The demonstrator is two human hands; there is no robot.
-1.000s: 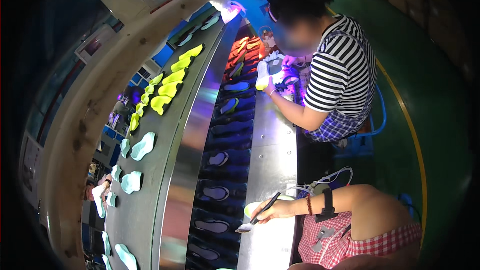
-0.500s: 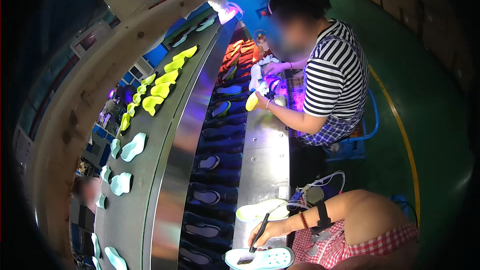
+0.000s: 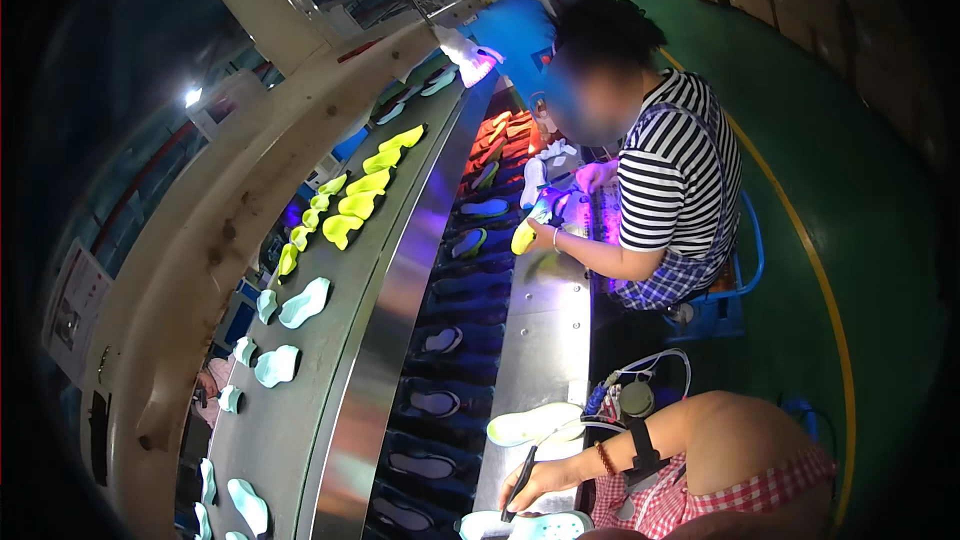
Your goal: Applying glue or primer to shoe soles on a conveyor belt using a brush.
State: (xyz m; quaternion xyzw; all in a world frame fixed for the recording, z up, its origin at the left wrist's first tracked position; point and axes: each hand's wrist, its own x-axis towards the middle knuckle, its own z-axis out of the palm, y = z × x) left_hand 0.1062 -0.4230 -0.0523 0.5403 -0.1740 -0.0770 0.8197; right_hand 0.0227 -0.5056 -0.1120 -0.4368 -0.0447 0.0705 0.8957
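Note:
My right hand point(image 3: 545, 485) is closed around a black-handled brush point(image 3: 520, 480) with a pale thin tube running from its top. The brush points down onto a pale mint shoe sole point(image 3: 550, 527) with small holes at one end, partly cut off by the lower edge. Just beyond my hand, a yellow-green and white sole point(image 3: 530, 426) lies on the metal ledge point(image 3: 545, 340). My left hand is out of the picture.
Soles point(image 3: 435, 403) ride on a dark slatted conveyor. Yellow and mint shoe pieces point(image 3: 305, 302) lie on a higher belt at left. A co-worker point(image 3: 670, 180) in stripes holds a yellow-toed shoe. A lamp point(image 3: 470, 60) glows at the back; a jar point(image 3: 636, 399) stands near my arm.
The view has tilted, so the scene sits lower and further right. My right hand still grips the brush over the mint sole. The co-worker's far hand has drawn back from the white sole.

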